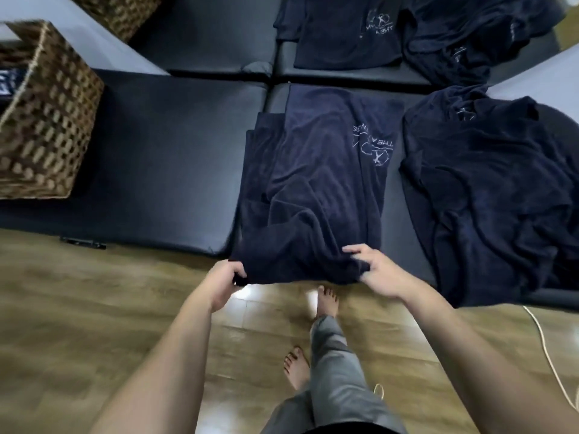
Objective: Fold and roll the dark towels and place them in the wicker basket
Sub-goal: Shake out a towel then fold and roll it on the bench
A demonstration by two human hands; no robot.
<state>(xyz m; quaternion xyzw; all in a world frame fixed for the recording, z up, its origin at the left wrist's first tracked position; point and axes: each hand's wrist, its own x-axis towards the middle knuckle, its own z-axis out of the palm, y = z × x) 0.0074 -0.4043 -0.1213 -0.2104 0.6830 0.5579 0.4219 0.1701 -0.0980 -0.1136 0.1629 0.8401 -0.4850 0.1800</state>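
A dark navy towel (316, 189) with a pale logo lies lengthwise on the black padded mat (163, 158), its near end hanging over the mat's front edge. My left hand (222, 281) grips the near left corner of that towel. My right hand (374, 269) pinches the near right corner, fingers curled into the fabric. A wicker basket (47, 120) stands at the left on the mat, a dark rolled towel with white print partly visible inside it. A heap of crumpled dark towels (488, 195) lies to the right of my hands.
More dark towels (347, 36) lie on the far mats, reflected in a mirror at the back. A second wicker basket (125, 10) shows at the top left. Below the mat edge are a wooden floor, my bare feet and a pale cord (545, 349) at the right.
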